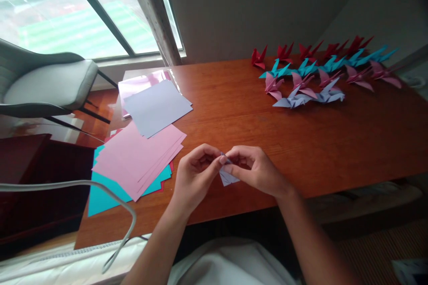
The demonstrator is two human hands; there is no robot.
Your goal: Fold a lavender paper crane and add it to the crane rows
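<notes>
A small piece of folded lavender paper [229, 177] is pinched between my two hands over the near part of the table. My left hand [199, 172] grips its upper left side between thumb and fingers. From the other side, my right hand [256, 169] holds it with thumb and index finger, and the fingertips of both hands meet at its top. The lower part of the paper shows below my thumbs, with crease lines on it. Its upper part is mostly hidden by my fingers.
Rows of folded paper cranes in red [258, 58], turquoise [276, 69], pink [273, 85] and lavender [294, 99] stand at the back right. On the left lie lavender sheets [157, 107], pink sheets [140, 156] and turquoise sheets [103, 196]. A grey cable [110, 193] arches at the lower left, near a chair [50, 82].
</notes>
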